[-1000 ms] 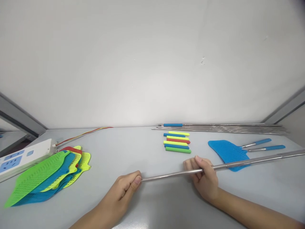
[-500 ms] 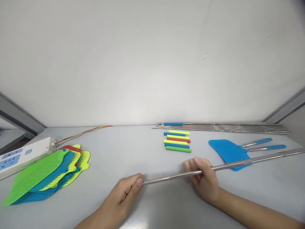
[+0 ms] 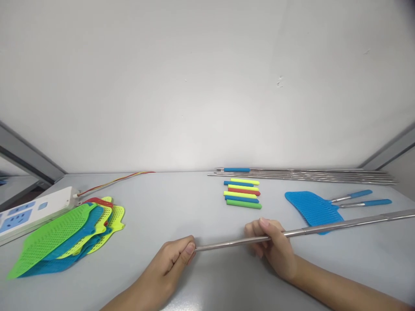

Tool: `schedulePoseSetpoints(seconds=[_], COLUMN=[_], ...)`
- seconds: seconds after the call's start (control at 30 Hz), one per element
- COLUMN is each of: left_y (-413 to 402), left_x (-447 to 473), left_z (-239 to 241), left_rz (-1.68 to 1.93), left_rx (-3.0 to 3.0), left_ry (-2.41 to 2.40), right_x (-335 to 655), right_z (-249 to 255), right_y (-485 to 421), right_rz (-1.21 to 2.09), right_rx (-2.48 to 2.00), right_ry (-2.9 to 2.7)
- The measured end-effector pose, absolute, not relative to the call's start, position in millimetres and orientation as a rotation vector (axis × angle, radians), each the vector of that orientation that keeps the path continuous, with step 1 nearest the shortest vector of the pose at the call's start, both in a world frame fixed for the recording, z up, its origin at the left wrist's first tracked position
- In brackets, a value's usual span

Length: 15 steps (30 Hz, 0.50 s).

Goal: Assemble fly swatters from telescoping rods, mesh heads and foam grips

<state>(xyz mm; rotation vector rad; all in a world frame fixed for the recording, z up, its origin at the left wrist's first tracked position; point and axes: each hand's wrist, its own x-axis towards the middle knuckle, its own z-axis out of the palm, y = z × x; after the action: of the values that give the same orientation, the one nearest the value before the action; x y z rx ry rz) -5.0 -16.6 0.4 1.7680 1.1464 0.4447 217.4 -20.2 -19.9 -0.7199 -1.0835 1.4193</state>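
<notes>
A long telescopic metal rod (image 3: 330, 226) runs from the middle of the bench out past the right edge of view. My left hand (image 3: 173, 265) pinches its thin end between thumb and fingers. Farther along, my right hand (image 3: 272, 246) is curled round the rod, with the thumb over it. Beyond my right hand lie several coloured handle sleeves (image 3: 243, 195) in yellow, blue, red and green. Two blue fly swatters with blue grips lie to the right, and the rod passes in front of their blue head (image 3: 313, 207).
Along the wall lies a bundle of metal rods (image 3: 308, 175), one with a blue sleeve. Perforated swatter heads (image 3: 58, 231) in several colours are piled at left, against a white power strip (image 3: 48, 207). A red and yellow wire (image 3: 113, 179) runs behind the pile.
My right hand has slid slightly left along the rod, towards my left hand. The rod's right part sits a little lower. My left hand stays on the thin end.
</notes>
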Motion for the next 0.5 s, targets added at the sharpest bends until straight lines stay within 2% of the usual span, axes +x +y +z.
schedulePoseSetpoints(seconds=[0.23, 0.4, 0.5], left_y=[-16.7, -19.4, -20.5], left_x=[-4.0, -3.5, -2.7], left_z=[-1.8, -4.1, -2.9], left_rz=[0.482, 0.440, 0.391], left_rx=[1.781, 1.856, 1.934], left_ry=[1.168, 1.148, 1.110], right_x=[214.1, 211.8, 214.7], right_z=[-18.7, -20.4, -19.8], right_y=[-18.7, -17.7, -17.7], right_rz=[1.480, 1.330, 1.345], right_rx=[-0.702, -0.762, -0.883], right_ry=[-1.089, -1.040, -1.270])
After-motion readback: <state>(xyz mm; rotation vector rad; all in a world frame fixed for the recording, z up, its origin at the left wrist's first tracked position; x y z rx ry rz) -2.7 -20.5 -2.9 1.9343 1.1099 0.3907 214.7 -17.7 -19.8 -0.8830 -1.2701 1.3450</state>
